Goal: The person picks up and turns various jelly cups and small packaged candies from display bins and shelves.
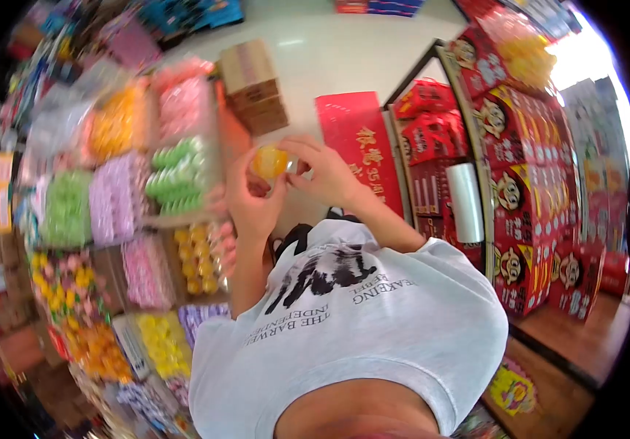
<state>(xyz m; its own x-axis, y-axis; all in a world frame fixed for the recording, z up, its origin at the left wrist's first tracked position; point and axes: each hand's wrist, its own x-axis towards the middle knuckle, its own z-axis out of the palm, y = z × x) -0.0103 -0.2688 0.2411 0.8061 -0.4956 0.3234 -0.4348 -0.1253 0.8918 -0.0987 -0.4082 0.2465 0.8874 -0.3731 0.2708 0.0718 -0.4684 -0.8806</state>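
A round yellow-orange item (269,162), with what looks like clear plastic at its right side, is held up in front of my chest. My left hand (252,199) curls around its left and lower side, thumb and fingers bent. From the right, my right hand (321,170) reaches over with its index finger near the item's top edge and its thumb by the plastic. What exactly the item is I cannot make out. Just left of my hands are green wrapped pieces (177,175) and a pack of round yellow items (196,257).
Packs of colourful goods fill the display on the left, including orange ones (117,121). Cardboard boxes (253,84) stand ahead. A red mat or sign (359,143) lies on the floor. At right, a shelf holds red boxes (523,197) and a plastic bag roll (464,203).
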